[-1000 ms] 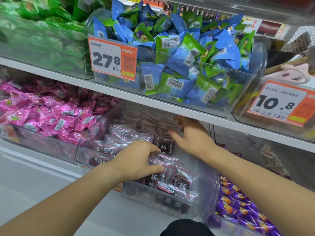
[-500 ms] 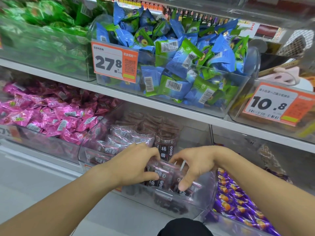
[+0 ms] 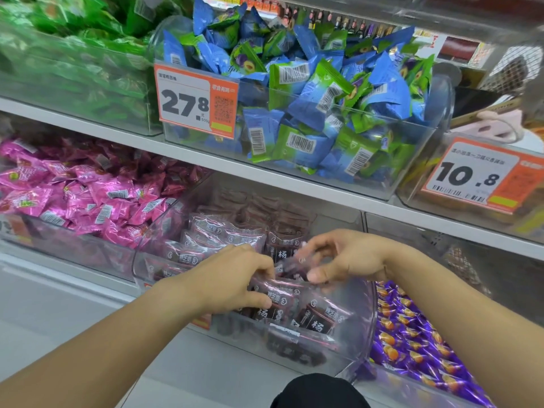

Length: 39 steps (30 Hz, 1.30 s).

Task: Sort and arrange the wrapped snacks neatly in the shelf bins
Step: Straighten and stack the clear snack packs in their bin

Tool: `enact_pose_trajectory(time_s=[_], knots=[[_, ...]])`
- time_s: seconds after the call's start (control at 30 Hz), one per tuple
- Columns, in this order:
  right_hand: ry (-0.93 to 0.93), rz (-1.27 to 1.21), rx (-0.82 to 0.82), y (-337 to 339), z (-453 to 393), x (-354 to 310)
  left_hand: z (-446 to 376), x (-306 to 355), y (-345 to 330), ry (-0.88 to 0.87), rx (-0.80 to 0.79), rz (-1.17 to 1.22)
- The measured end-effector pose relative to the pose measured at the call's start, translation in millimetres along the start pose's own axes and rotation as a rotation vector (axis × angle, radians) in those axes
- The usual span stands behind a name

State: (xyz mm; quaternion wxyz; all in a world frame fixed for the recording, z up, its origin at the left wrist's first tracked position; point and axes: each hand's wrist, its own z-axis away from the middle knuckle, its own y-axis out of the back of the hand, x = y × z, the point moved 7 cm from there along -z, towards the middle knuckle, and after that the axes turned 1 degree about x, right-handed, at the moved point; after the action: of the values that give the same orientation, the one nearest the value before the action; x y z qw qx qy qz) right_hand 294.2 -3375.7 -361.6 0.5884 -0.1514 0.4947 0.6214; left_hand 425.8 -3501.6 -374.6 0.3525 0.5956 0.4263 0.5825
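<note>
Both hands work over the clear middle bin (image 3: 365,328) on the lower shelf, which holds dark plum-coloured snack packets (image 3: 223,234). The left hand (image 3: 229,278) has fingers curled down, pinching the top packet (image 3: 279,293) at the bin's front; thumb under its near edge. The right hand (image 3: 344,260) is curled too, fingertips pinching a blurred packet (image 3: 294,260) just above the pile, lifted slightly. Which exact fingers grip cannot be told from the blur.

Packets at the rear stand in neat upright rows, long axis running left-right across the bin. Front packets (image 3: 318,319) lie loose and tilted, directly below and just ahead of both hands. The left hand is nearer the loose front ones; the right is nearer the rear rows.

Open room, by judgement: a gap at the bin's right front beside the curved wall. The upper shelf edge (image 3: 294,178) sits close overhead, limiting lift. Pink packets (image 3: 88,195) fill the left bin, purple ones (image 3: 412,334) the right.
</note>
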Motion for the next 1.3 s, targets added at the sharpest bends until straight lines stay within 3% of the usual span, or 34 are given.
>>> enact_pose_trajectory(time_s=[0.1, 0.2, 0.33, 0.43, 0.6, 0.83, 1.03, 1.2, 1.3], knots=[[0.005, -0.191, 0.135, 6.7, -8.5, 6.9, 0.7, 0.2, -0.4, 0.000, -0.017, 0.006], [0.054, -0.132, 0.324, 16.0, -14.4, 4.0, 0.7, -0.1, -1.3, 0.010, -0.025, 0.002], [0.170, 0.200, 0.491, 18.7, -18.0, -14.6, 0.3, 0.1, -1.4, 0.013, -0.021, 0.001], [0.224, 0.476, 0.485, 7.9, -23.3, -24.3, 0.7, -0.6, 1.1, 0.008, -0.025, 0.013], [0.269, 0.704, 0.599, 5.7, -22.7, -30.2, 2.2, 1.3, 4.0, -0.025, -0.042, 0.039], [0.192, 0.630, 0.642, 8.6, -26.0, -24.9, 3.1, 3.6, 4.1, -0.015, -0.042, 0.054], [0.209, 0.800, 0.578, -2.8, -33.3, -22.3, 2.6, 3.5, 4.9, -0.019, -0.031, 0.047], [0.164, 0.624, 0.522, -2.7, -28.7, -17.3, 3.9, 3.7, 4.1, -0.038, -0.016, 0.026], [0.133, 0.641, 0.507, -2.4, -24.3, -21.6, 4.4, 2.0, 2.8, -0.044, -0.019, 0.009]])
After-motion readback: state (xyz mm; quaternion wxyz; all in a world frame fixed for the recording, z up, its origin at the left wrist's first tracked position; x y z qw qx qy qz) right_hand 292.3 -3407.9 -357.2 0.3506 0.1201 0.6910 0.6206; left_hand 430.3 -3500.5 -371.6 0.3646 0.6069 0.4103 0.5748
